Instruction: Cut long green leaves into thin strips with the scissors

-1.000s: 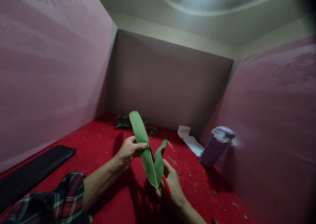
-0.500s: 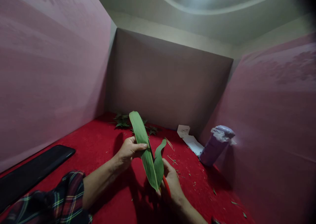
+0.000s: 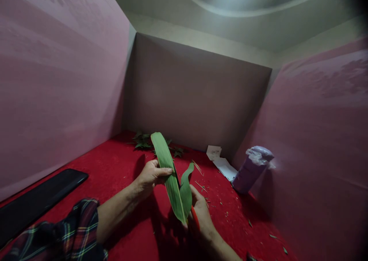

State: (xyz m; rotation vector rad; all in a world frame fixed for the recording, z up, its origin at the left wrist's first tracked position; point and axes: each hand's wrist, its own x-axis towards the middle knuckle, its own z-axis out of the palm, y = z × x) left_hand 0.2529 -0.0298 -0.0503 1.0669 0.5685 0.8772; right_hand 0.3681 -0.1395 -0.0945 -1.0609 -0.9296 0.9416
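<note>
A long green leaf [image 3: 162, 151] is held up above the red cloth [image 3: 112, 161], tilted, its far end leaning left. Along its right side a curling leaf strip [image 3: 186, 180] stands apart at the top and meets it lower down. Between the two shows the dark blade of a pair of scissors, whose orange handle [image 3: 195, 217] lies below the leaf's right side.

The left hand [image 3: 151, 174] grips the leaf midway along, thumb pressed on its face. The right hand [image 3: 201, 213] is closed around the scissors' handle at the leaf's lower end; its fingertips are partly hidden.

Behind the leaf lie dark green sprigs [image 3: 142, 141]. Right of it are thin sticks [image 3: 201, 187] and small green scraps [image 3: 250, 223], with white papers [image 3: 225, 169] and a purple plastic-wrapped package [image 3: 248, 174] farther out. Well left of the leaf are a plaid sleeve [image 3: 82, 224] and a flat black object [image 3: 43, 199].
</note>
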